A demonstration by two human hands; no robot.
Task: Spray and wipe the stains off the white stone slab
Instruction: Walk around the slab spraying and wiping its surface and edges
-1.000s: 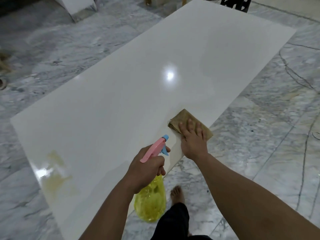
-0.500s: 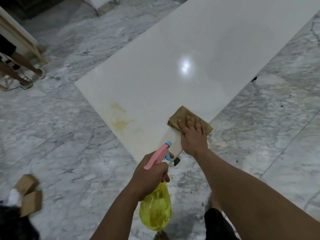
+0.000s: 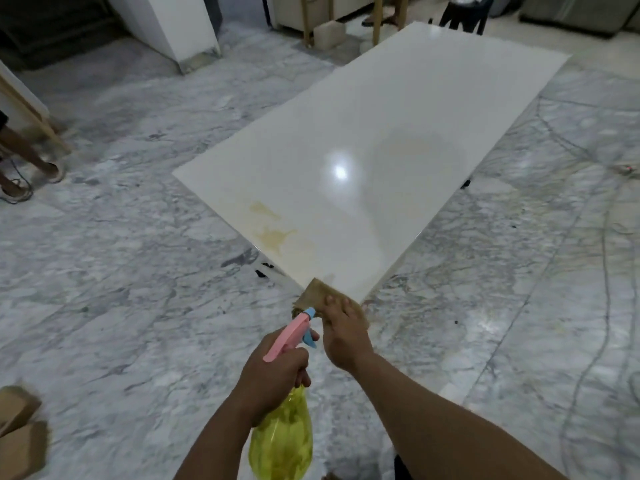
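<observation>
While the right hand [image 3: 344, 332] presses flat on the cloth [image 3: 313, 294] as it did half a second ago, the cloth now sits on the slab's near corner rather than along the right edge, and the view takes in the slab's far end. Fingers of the right hand lie straight and close together on the cloth. The left hand [image 3: 275, 375] grips the bottle [image 3: 282, 441] at the neck as before, fingers curled round it under the pink trigger head [image 3: 289, 332]; the blue nozzle points toward the cloth, just beside the right hand.

The slab [image 3: 398, 140] lies flat on the grey-veined marble floor [image 3: 121, 289], long axis running away to the upper right. Its surface is glossy white with one bright light reflection near the middle. Two yellow-brown stains [image 3: 273, 233] sit close to the near left edge, a short way beyond the cloth; a faint dull patch shows to the right of the reflection.

The bottle body is translucent yellow and hangs below the left hand. Cardboard pieces [image 3: 19, 431] lie at lower left.
</observation>
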